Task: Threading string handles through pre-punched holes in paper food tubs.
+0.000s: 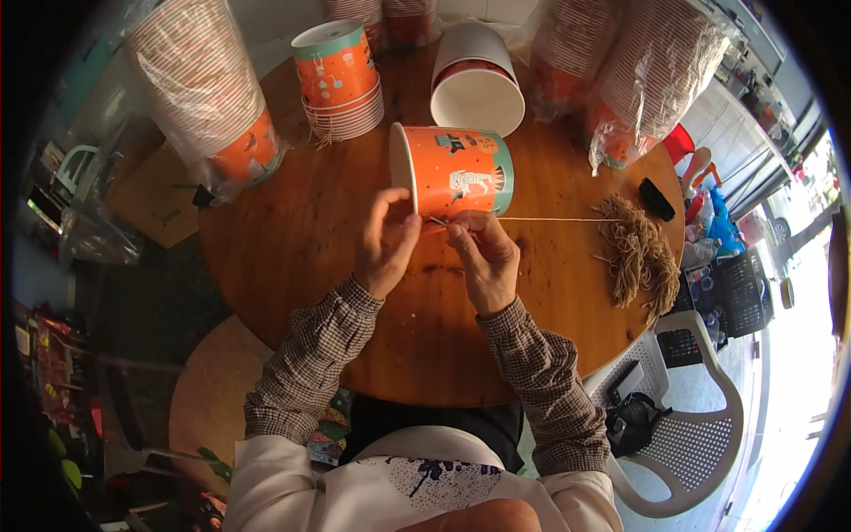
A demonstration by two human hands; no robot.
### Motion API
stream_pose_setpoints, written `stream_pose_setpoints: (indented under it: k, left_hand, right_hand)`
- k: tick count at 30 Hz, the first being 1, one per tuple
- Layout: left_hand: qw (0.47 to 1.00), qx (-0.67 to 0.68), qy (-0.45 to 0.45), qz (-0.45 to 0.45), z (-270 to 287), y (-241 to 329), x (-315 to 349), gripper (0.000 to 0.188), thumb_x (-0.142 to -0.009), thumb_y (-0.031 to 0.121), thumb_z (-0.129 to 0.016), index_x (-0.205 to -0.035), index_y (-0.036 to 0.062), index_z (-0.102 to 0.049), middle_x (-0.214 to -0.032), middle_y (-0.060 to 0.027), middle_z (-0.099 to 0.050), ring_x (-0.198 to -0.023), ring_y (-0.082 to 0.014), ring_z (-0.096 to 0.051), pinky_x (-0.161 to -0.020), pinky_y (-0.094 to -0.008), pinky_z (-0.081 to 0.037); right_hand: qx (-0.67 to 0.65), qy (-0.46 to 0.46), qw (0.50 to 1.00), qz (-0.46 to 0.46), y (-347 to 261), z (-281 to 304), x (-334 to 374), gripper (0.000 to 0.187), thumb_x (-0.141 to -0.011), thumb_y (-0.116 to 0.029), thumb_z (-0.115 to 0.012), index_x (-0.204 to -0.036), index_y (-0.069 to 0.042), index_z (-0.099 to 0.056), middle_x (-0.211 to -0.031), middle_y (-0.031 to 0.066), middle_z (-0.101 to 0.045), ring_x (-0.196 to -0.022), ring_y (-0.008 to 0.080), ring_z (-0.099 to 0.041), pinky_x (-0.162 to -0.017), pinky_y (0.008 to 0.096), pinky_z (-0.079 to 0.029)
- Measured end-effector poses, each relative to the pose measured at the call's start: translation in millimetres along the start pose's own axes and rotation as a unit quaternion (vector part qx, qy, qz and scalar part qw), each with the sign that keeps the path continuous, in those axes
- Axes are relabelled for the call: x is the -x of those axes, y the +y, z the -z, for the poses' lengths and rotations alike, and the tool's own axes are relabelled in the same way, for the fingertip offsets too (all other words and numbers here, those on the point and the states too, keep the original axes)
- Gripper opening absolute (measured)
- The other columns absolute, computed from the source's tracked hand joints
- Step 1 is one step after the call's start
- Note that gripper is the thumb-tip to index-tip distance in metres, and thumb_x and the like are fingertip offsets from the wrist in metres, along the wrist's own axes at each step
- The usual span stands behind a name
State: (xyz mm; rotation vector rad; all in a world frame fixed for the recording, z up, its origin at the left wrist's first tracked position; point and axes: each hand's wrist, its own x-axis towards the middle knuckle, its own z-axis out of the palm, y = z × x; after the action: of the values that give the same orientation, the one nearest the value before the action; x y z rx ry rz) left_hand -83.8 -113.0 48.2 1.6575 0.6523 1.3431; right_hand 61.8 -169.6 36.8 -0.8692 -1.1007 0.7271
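An orange paper bucket [443, 168] with a teal band and printed pictures lies on its side on the round wooden table, its mouth toward the left. My left hand [386, 253] is at the bucket's rim, with thumb and fingers apart and the fingertips at or close to the edge. Just below the bucket's near side, my right hand [487, 262] pinches a thin string [554, 219]. The string stretches right from there to a tangled heap of tan strings [640, 257] on the table. What lies between the right fingertips is partly hidden.
Behind the bucket lie nested white-lined buckets [479, 97]. An upright bucket stack [341, 80] stands left of them. Plastic-wrapped stacks rise at left [208, 89] and right [651, 80]. A black object [656, 199] sits near the strings. A grey chair [691, 426] stands right.
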Motion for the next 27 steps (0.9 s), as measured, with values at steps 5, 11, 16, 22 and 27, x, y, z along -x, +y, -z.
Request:
stream_pose_setpoints:
  k: [5, 11, 16, 22, 27]
  left_hand:
    - [0.991, -0.005, 0.089, -0.105, 3.3, 10.4, -2.5, 0.019, -0.093, 0.01, -0.054, -0.11, 0.0012, -0.05, -0.099, -0.0051, -0.051, -0.088, -0.0125, -0.051, -0.081, -0.0262, -0.044]
    - [0.948, -0.223, 0.022, -0.226, 8.5, 19.7, -1.2, 0.025, -0.094, 0.024, -0.053, -0.082, 0.0041, -0.063, -0.1, -0.0101, -0.051, -0.102, -0.0265, -0.049, -0.089, -0.0377, -0.04]
    - [0.947, -0.244, -0.015, -0.211, 4.1, 18.2, -0.2, 0.049, -0.096, 0.042, -0.048, -0.07, 0.0028, -0.06, -0.104, -0.009, -0.056, -0.112, -0.0312, -0.046, -0.095, -0.0424, -0.038]
    - [0.933, -0.277, 0.015, -0.228, -2.1, 21.8, 1.2, 0.024, -0.089, 0.017, -0.061, -0.071, 0.0014, -0.057, -0.102, -0.0091, -0.058, -0.109, -0.0323, -0.051, -0.091, -0.0426, -0.043]
    - [0.939, -0.253, 0.025, -0.23, -4.5, 21.2, 0.6, 0.016, -0.089, 0.011, -0.06, -0.077, 0.0008, -0.057, -0.104, -0.0104, -0.059, -0.11, -0.033, -0.051, -0.092, -0.0431, -0.043]
  right_hand:
    - [-0.024, -0.022, 0.999, -0.015, -4.0, -1.8, -2.5, 0.005, -0.09, -0.004, -0.064, -0.091, 0.0, -0.062, -0.092, 0.0017, -0.061, -0.079, 0.0073, -0.055, -0.073, 0.0217, -0.046]
    - [0.008, -0.076, 0.996, 0.04, -12.9, -0.7, -2.9, 0.005, -0.087, -0.003, -0.066, -0.092, -0.001, -0.065, -0.089, 0.0017, -0.06, -0.08, 0.0093, -0.055, -0.073, 0.0232, -0.046]
    - [0.157, -0.072, 0.97, 0.171, -17.6, 2.1, -5.0, 0.009, -0.084, -0.001, -0.068, -0.092, -0.002, -0.068, -0.087, 0.0028, -0.059, -0.077, 0.012, -0.055, -0.07, 0.0245, -0.05]
    - [0.146, -0.083, 0.977, 0.13, -30.6, -5.4, -2.9, 0.008, -0.084, 0.0, -0.067, -0.092, 0.001, -0.065, -0.086, 0.0053, -0.053, -0.075, 0.0123, -0.06, -0.058, 0.0241, -0.06]
    - [0.088, -0.076, 0.989, 0.087, -25.2, -4.0, -2.0, 0.01, -0.085, 0.002, -0.067, -0.092, 0.002, -0.059, -0.087, 0.0053, -0.057, -0.075, 0.0116, -0.062, -0.061, 0.0241, -0.058]
